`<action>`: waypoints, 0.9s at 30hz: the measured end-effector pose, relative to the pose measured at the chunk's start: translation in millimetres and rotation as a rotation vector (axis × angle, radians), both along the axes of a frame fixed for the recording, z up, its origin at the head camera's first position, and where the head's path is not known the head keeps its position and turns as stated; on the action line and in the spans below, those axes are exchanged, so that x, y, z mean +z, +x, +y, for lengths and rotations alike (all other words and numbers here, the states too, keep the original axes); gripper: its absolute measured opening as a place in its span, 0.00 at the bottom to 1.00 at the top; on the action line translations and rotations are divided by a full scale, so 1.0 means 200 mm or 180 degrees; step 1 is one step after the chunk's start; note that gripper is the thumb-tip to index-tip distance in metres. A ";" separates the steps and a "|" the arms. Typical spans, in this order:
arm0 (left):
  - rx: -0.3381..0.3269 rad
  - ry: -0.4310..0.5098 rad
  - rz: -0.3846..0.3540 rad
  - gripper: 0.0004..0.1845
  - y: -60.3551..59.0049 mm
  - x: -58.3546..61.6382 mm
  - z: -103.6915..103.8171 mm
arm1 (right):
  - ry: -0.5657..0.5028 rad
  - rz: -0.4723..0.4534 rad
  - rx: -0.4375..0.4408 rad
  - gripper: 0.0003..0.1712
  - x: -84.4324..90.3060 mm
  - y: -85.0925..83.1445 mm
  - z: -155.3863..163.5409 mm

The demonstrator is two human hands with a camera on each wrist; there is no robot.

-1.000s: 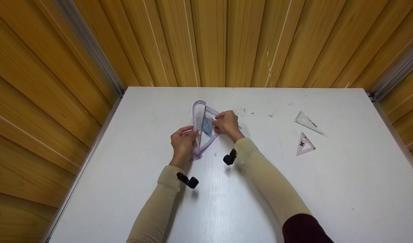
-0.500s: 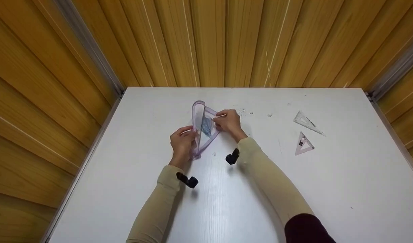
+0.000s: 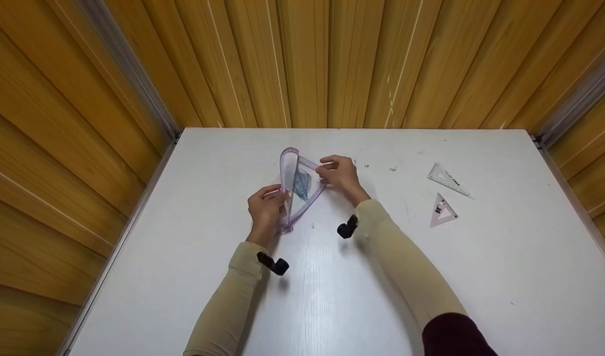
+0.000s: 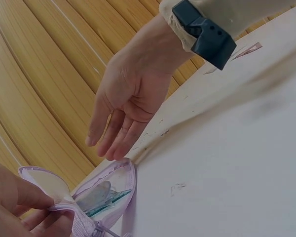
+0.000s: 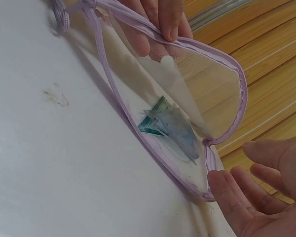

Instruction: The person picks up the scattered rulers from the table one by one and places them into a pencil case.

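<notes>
The right hand (image 3: 339,175) has lifted off the clear lilac pouch (image 3: 296,190), fingers now straight and apart just beside its rim. The pouch stands open at frame centre, its near edge pinched by the left hand (image 3: 265,210). Two set squares (image 3: 443,210) lie at right on the white table (image 3: 332,296).

We see a big white table (image 3: 480,277). Far over on its right side lie two little see-through triangle rulers. One ruler (image 3: 449,180) is long and flat and sits closer to the wall. The other ruler (image 3: 443,211) is smaller and has a dark mark on it. It lies just beside the first one, a bit closer to us. We spot some tiny dark specks (image 3: 379,167) on the table near the back edge. Behind the table stands a wall of yellow wood boards (image 3: 332,59), with grey metal strips (image 3: 129,69) in the corners.
</notes>
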State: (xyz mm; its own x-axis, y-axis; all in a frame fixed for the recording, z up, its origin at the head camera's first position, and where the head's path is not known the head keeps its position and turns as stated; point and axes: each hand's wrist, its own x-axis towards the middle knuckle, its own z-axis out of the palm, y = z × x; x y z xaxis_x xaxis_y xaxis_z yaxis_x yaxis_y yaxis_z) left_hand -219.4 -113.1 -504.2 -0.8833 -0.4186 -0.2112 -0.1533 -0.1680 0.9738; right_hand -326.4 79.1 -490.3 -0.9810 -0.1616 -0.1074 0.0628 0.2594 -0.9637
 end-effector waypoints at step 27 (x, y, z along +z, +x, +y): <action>0.0038 0.0079 0.0064 0.12 0.00 -0.01 0.00 | 0.0308 0.0292 -0.0212 0.49 0.05 -0.06 0.25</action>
State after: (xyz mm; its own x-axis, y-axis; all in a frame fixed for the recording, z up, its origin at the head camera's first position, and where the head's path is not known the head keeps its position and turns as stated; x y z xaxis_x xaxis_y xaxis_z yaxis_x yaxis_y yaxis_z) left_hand -220.1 -112.7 -506.7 -0.8824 -0.4239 -0.2039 -0.1316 -0.1938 0.9722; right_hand -339.2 128.9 -481.2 -0.9956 -0.0891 -0.0286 -0.0044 0.3496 -0.9369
